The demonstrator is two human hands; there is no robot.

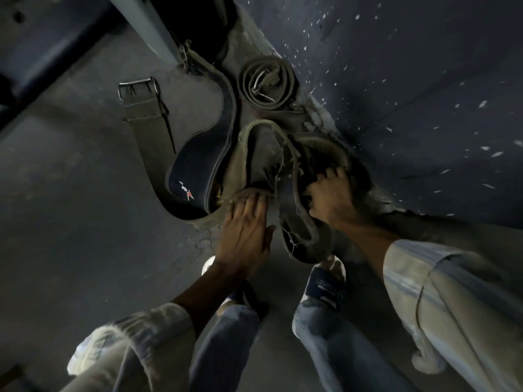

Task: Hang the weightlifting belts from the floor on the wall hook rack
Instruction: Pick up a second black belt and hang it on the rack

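Several weightlifting belts lie in a heap on the dark floor at the foot of the wall. A navy belt with a red and white logo (195,165) curves on the left, its olive strap ending in a steel buckle (138,87). A rolled belt (267,82) lies farther back. A worn, frayed tan belt (300,219) loops in the middle. My left hand (246,230) rests flat on the frayed edge, fingers together and extended. My right hand (331,198) reaches into the tangle with fingers curled around part of the tan belt.
A dark blue wall flecked with white paint chips (410,94) runs along the right. A pale metal post (152,26) stands at the back beside the pile. My two feet in sandals (325,284) stand just in front of the belts. No hook rack is in view.
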